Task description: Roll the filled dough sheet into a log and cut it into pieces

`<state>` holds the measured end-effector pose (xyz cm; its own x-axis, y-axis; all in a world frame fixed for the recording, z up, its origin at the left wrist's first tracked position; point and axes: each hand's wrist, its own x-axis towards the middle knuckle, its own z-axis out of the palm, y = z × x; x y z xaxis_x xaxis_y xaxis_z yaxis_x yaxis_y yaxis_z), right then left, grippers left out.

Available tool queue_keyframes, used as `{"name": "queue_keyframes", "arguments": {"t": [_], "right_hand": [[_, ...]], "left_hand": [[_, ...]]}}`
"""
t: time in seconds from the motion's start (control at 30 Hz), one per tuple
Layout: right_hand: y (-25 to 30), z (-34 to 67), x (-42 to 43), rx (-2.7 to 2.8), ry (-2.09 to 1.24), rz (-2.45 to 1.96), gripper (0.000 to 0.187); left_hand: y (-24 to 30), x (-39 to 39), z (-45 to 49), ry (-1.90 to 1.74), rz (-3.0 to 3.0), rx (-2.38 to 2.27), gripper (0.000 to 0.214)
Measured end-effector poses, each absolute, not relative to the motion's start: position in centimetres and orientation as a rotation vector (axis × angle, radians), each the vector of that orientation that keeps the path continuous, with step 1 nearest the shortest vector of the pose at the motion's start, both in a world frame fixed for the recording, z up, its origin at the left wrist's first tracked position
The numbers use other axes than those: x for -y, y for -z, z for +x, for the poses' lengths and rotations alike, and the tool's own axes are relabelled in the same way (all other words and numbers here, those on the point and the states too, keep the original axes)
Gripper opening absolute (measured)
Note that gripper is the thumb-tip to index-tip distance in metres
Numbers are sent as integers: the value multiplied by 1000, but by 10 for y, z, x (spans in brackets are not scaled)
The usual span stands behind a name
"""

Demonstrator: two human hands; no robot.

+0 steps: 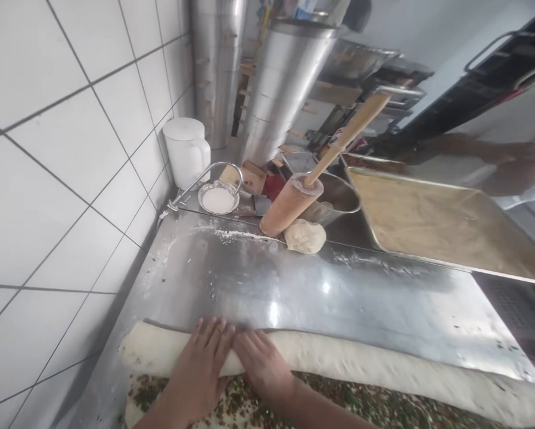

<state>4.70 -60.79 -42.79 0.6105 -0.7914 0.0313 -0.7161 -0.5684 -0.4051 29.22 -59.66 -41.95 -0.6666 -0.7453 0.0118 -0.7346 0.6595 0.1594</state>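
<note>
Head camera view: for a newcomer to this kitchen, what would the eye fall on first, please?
The eye goes first to the long white roll of dough across the front of the steel table, with the left hand and right hand lying flat on it. Just below the roll is a green and brown filling spread on dough. At the back, a wooden rolling pin stands tilted beside a ball of dough, with a large metal baking tray to the right.

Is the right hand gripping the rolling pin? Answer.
No, the right hand lies on the dough roll, away from the rolling pin.
</note>
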Motion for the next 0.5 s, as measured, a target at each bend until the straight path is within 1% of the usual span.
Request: {"name": "queue_keyframes", "arguments": {"t": [0.07,0.13,0.17,0.2,0.23,0.27,0.33,0.37,0.4,0.43,0.5], "right_hand": [[424,33,592,-1258,381,-2510,49],[411,7,591,-1270,327,-2420,69],[406,-8,593,-1275,255,-2349,75],[403,-21,596,-1280,189,-2284,76],[403,-32,596,-1287,156,-2245,71],[406,-40,592,-1289,165,-2259,62],[417,-49,577,-1253,273,-2427,41],[421,-51,567,-1211,341,-2530,35],[423,-55,559,-1166,394,-2596,35],[422,-61,553,-1135,416,-2616,38],[412,-85,552,-1155,370,-2523,56]], "left_hand": [[429,590,281,167,1251,2780,79],[434,581,279,36,1236,2754,75],[433,578,279,-16,1224,2742,74],[430,577,277,-40,1222,2739,73],[426,577,272,-42,1215,2745,73],[421,579,265,-29,1188,2764,74],[415,582,244,6,1055,2828,77],[414,582,233,8,984,2854,80],[416,580,223,-11,915,2864,81],[419,576,215,-38,861,2867,82],[426,567,204,-107,804,2849,81]]}}
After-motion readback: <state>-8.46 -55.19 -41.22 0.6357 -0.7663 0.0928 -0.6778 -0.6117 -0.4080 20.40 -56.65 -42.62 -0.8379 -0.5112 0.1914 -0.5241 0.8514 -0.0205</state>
